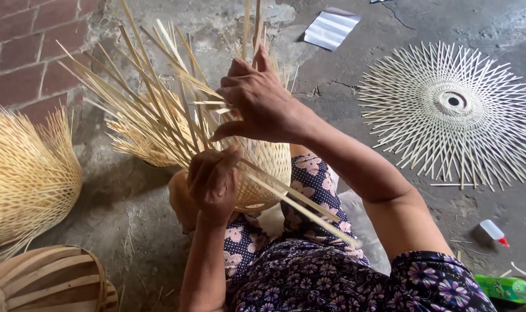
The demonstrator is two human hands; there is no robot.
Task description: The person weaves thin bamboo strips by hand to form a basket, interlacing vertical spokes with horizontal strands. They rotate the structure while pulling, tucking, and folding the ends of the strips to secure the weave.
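A half-woven bamboo basket [269,167] rests on my lap, its loose pale strips [147,110] fanning up and to the left. My right hand [263,101] is above the woven part, fingers pinched around a few thin strips. My left hand [214,182] sits lower, fingers curled against the basket's woven wall and gripping strips there. Two long strips [303,208] stick out toward my right knee.
A flat round woven bamboo disc [454,110] lies on the concrete at the right. Another bristly woven piece [26,173] stands at the left, a wooden ribbed form [49,280] below it. A small glue bottle [493,231], a green bottle [514,289] and a folded paper [331,28] lie about.
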